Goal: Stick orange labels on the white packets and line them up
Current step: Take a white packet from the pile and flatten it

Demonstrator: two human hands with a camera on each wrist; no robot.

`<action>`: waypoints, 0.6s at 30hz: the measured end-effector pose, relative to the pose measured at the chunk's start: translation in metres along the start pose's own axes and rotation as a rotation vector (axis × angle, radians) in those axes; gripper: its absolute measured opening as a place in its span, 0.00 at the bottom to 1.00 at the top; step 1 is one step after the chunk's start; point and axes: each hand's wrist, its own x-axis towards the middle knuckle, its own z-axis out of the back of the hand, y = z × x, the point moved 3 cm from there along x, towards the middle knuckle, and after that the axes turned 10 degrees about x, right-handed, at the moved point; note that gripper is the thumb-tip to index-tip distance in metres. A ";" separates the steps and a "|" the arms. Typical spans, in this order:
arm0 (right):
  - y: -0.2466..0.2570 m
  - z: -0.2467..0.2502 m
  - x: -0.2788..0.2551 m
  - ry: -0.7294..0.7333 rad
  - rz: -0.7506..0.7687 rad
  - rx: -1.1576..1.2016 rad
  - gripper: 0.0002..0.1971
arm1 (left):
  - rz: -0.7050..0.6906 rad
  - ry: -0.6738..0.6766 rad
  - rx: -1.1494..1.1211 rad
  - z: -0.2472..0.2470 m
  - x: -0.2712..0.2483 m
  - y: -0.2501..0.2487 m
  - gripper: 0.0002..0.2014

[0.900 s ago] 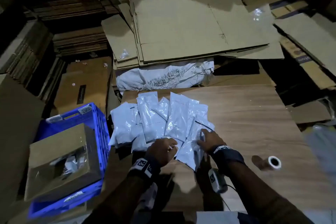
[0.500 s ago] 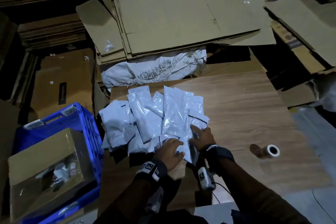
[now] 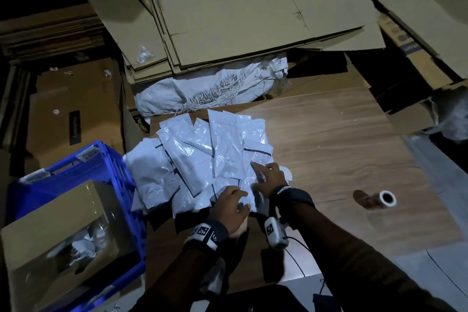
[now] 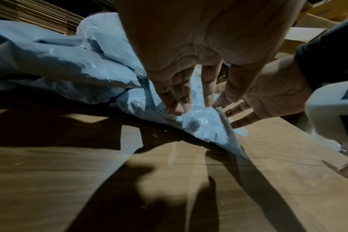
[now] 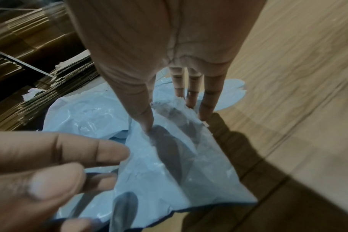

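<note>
— Packets (image 3: 202, 159) where?
— Heaped at the bench's (image 3: 342, 159) far-left corner, overlapping, some hanging over the left edge by the blue crate (image 3: 106, 167).
— And your hands?
— My left hand (image 3: 231, 206) lies on the heap's near edge, fingers straight, tips touching one packet. My right hand (image 3: 269, 177) presses that same packet, fingers spread flat.
— Anything else?
— A tape roll (image 3: 379, 199) lies well apart, toward the bench's right edge.

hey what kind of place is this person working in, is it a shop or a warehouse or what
Most likely a packing or storeroom area of a warehouse. Flattened cardboard cartons lie stacked all around, a blue plastic crate holds an open box, and a heap of white packets sits on a wooden table under both hands.
</note>
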 end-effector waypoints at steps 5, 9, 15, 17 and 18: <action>-0.019 0.004 -0.014 0.015 0.034 0.125 0.36 | 0.046 0.006 -0.167 -0.008 -0.002 -0.012 0.19; -0.044 0.008 -0.019 0.005 0.003 0.220 0.47 | 0.128 0.005 -0.358 -0.019 0.006 -0.022 0.17; -0.088 0.029 -0.032 0.018 0.031 0.233 0.56 | 0.186 0.006 -0.417 -0.053 0.005 -0.053 0.26; -0.099 0.039 -0.042 0.007 0.039 0.205 0.50 | 0.202 -0.025 -0.424 -0.064 -0.001 -0.070 0.28; -0.107 0.046 -0.046 0.001 0.060 0.191 0.48 | 0.209 -0.048 -0.444 -0.072 -0.003 -0.079 0.27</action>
